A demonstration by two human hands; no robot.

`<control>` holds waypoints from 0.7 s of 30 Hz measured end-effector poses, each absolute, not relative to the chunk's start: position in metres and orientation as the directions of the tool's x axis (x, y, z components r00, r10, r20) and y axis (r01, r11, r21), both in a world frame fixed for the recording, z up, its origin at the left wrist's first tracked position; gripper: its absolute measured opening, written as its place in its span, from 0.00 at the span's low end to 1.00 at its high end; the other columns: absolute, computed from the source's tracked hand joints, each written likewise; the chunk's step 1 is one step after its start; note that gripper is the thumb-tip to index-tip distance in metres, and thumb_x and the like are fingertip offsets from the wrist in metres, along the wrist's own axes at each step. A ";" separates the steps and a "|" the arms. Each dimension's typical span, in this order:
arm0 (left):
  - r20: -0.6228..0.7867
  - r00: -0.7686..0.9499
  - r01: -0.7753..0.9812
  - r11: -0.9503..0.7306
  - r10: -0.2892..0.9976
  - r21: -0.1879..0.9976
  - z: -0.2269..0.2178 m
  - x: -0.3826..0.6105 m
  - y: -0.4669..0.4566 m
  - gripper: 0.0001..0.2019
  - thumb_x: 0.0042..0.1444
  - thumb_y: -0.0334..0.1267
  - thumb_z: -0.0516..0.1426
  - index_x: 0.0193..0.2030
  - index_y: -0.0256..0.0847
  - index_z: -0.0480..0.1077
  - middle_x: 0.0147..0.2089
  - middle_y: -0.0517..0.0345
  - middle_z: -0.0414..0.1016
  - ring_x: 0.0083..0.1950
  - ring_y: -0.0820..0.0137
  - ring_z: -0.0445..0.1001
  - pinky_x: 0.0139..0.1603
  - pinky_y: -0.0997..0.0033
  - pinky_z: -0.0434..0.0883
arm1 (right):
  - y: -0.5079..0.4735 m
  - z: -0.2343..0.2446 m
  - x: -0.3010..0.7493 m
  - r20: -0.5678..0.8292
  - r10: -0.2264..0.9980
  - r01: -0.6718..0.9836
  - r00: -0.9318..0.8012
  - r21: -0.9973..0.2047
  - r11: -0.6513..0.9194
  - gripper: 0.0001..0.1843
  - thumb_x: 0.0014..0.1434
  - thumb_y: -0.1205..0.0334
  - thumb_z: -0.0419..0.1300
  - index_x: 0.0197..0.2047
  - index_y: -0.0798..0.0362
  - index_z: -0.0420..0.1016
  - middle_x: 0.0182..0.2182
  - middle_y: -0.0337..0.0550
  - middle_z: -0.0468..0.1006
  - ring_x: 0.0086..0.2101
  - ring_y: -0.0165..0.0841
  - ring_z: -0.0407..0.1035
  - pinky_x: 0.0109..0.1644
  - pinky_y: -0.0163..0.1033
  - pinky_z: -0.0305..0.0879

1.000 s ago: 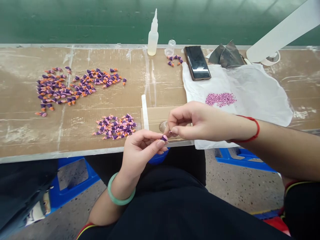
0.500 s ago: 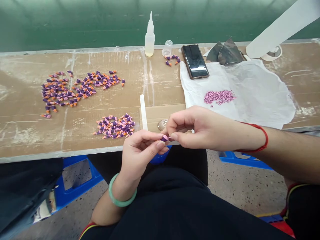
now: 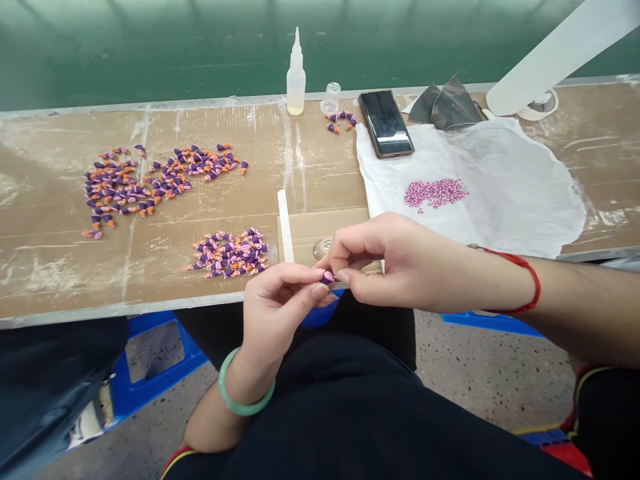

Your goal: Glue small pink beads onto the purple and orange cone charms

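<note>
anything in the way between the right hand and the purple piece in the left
Nothing visible: the right hand is close beside the purple piece, which the left hand pinches. Whether they touch is too small to tell.

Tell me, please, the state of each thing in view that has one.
Left hand: closed on purple piece
Right hand: fingertips at piece's end, grip unclear
Purple piece: held
Bottle: upright, uncapped, some liquid inside
Clear cap: standing, apart from bottle
Phone: face up, screen dark
White sheet: spread, wrinkled
Pink bits: loosely heaped
Tape: lying flat
</note>
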State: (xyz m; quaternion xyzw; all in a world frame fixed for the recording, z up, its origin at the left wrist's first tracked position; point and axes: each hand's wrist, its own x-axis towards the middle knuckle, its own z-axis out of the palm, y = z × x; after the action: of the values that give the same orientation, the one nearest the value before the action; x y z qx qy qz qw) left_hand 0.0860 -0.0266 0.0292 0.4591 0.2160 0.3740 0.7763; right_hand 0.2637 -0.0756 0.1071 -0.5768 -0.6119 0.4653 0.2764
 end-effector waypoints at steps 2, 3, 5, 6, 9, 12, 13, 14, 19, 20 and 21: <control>0.019 0.620 -0.387 0.285 0.784 0.877 0.029 0.086 -0.027 0.06 0.53 0.30 0.69 0.36 0.47 0.83 0.33 0.61 0.84 0.30 0.73 0.82 0.33 0.80 0.81 | -0.076 0.107 0.262 -0.170 0.967 0.478 -0.190 -0.876 -0.061 0.05 0.58 0.67 0.56 0.31 0.53 0.73 0.29 0.36 0.82 0.28 0.26 0.73 0.31 0.30 0.68; 0.026 0.617 -0.388 0.276 0.786 0.879 0.029 0.086 -0.027 0.06 0.53 0.30 0.69 0.36 0.46 0.83 0.34 0.61 0.84 0.30 0.73 0.82 0.33 0.80 0.81 | -0.077 0.108 0.262 -0.151 0.970 0.493 -0.189 -0.869 -0.039 0.06 0.58 0.67 0.56 0.31 0.54 0.73 0.29 0.37 0.81 0.28 0.26 0.72 0.30 0.30 0.67; 0.044 0.612 -0.391 0.254 0.790 0.885 0.030 0.086 -0.027 0.06 0.53 0.30 0.69 0.36 0.46 0.83 0.33 0.61 0.84 0.31 0.73 0.82 0.33 0.80 0.81 | -0.077 0.108 0.261 -0.108 0.977 0.518 -0.184 -0.855 0.003 0.06 0.59 0.67 0.56 0.31 0.55 0.74 0.28 0.37 0.80 0.27 0.25 0.71 0.29 0.30 0.66; 0.054 0.609 -0.393 0.242 0.791 0.887 0.031 0.086 -0.027 0.06 0.53 0.30 0.69 0.36 0.46 0.83 0.33 0.61 0.84 0.31 0.73 0.83 0.33 0.81 0.81 | -0.078 0.108 0.261 -0.086 0.980 0.526 -0.181 -0.850 0.022 0.06 0.59 0.67 0.56 0.31 0.55 0.74 0.27 0.37 0.80 0.27 0.25 0.71 0.29 0.30 0.65; 0.078 0.601 -0.399 0.215 0.795 0.891 0.032 0.086 -0.026 0.07 0.53 0.29 0.69 0.36 0.46 0.83 0.34 0.62 0.84 0.32 0.74 0.83 0.33 0.82 0.80 | -0.078 0.108 0.259 -0.038 0.982 0.542 -0.185 -0.838 0.070 0.06 0.59 0.69 0.57 0.31 0.55 0.74 0.26 0.36 0.79 0.26 0.23 0.70 0.28 0.28 0.63; 0.085 0.593 -0.402 0.203 0.801 0.893 0.033 0.086 -0.026 0.06 0.53 0.29 0.69 0.36 0.45 0.83 0.33 0.62 0.84 0.32 0.74 0.83 0.33 0.82 0.80 | -0.079 0.108 0.258 -0.006 0.983 0.559 -0.186 -0.823 0.100 0.07 0.59 0.71 0.56 0.31 0.55 0.73 0.25 0.35 0.78 0.25 0.22 0.68 0.28 0.28 0.61; 0.085 0.590 -0.401 0.200 0.803 0.894 0.033 0.086 -0.026 0.06 0.53 0.29 0.69 0.36 0.45 0.83 0.33 0.62 0.84 0.32 0.74 0.83 0.33 0.82 0.80 | -0.079 0.108 0.258 0.004 0.983 0.562 -0.184 -0.820 0.109 0.07 0.59 0.71 0.56 0.30 0.55 0.72 0.25 0.35 0.77 0.25 0.22 0.68 0.28 0.27 0.61; 0.084 0.587 -0.400 0.198 0.805 0.895 0.034 0.087 -0.026 0.06 0.53 0.29 0.69 0.36 0.45 0.83 0.33 0.62 0.84 0.32 0.74 0.82 0.33 0.82 0.80 | -0.079 0.107 0.258 0.014 0.983 0.564 -0.182 -0.817 0.116 0.07 0.59 0.72 0.55 0.30 0.55 0.71 0.24 0.34 0.76 0.24 0.22 0.67 0.28 0.27 0.60; 0.064 0.581 -0.374 0.197 0.811 0.906 0.035 0.088 -0.027 0.05 0.52 0.30 0.69 0.35 0.44 0.82 0.32 0.61 0.83 0.30 0.74 0.82 0.32 0.81 0.80 | -0.078 0.101 0.258 0.036 0.982 0.575 -0.186 -0.806 0.138 0.07 0.58 0.71 0.55 0.29 0.54 0.69 0.23 0.34 0.75 0.23 0.23 0.65 0.27 0.28 0.59; 0.056 0.587 -0.360 0.198 0.808 0.912 0.035 0.088 -0.026 0.05 0.53 0.30 0.69 0.35 0.44 0.82 0.32 0.61 0.83 0.29 0.74 0.82 0.32 0.81 0.80 | -0.078 0.100 0.259 0.027 0.981 0.584 -0.193 -0.800 0.137 0.07 0.58 0.71 0.55 0.28 0.54 0.69 0.22 0.34 0.75 0.23 0.23 0.65 0.26 0.29 0.59; 0.043 0.605 -0.329 0.200 0.795 0.923 0.036 0.087 -0.024 0.04 0.53 0.31 0.69 0.34 0.43 0.81 0.31 0.60 0.83 0.29 0.74 0.81 0.31 0.80 0.79 | -0.078 0.099 0.261 0.019 0.980 0.597 -0.196 -0.791 0.135 0.07 0.58 0.70 0.56 0.28 0.53 0.69 0.23 0.35 0.76 0.23 0.24 0.66 0.27 0.30 0.60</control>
State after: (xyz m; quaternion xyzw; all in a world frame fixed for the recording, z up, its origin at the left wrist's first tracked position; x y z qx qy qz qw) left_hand 0.0871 -0.0235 0.0359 0.5056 0.2308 0.3801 0.7393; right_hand 0.2613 -0.0782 0.0989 -0.5660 -0.6967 0.3352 0.2861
